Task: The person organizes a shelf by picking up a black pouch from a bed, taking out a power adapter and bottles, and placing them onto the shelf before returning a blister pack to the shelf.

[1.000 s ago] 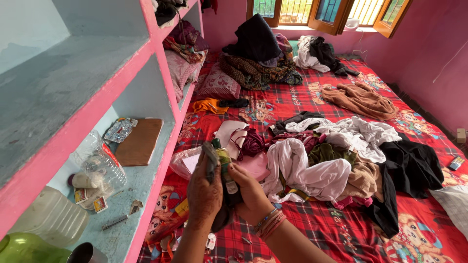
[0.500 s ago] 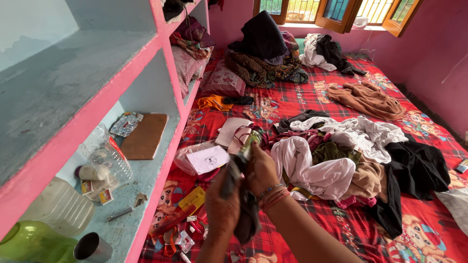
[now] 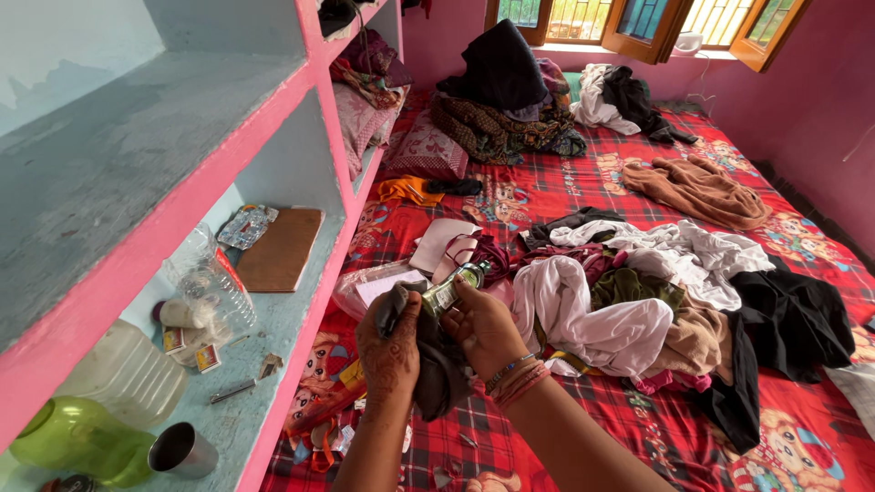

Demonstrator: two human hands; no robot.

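My left hand (image 3: 388,353) grips a dark grey cloth (image 3: 436,364) that hangs down between both hands. My right hand (image 3: 485,323) holds a small green bottle (image 3: 453,287) with a dark cap, tilted so the cap points up and to the right, and the cloth touches the bottle's lower end. Both hands hover over the red checked bedsheet (image 3: 583,191), close to the pink shelf unit (image 3: 319,118).
The shelf holds a brown board (image 3: 281,249), a foil pack (image 3: 244,226), a clear plastic bottle (image 3: 205,292), a metal cup (image 3: 182,451), green (image 3: 77,442) and white (image 3: 128,374) containers. Piles of clothes (image 3: 638,292) cover the bed; a clear bag with paper (image 3: 383,285) lies beside my hands.
The bottle has tipped from upright to slanted in my right hand, and my left hand has wrapped the dark cloth around its lower part. The camera view has shifted slightly.
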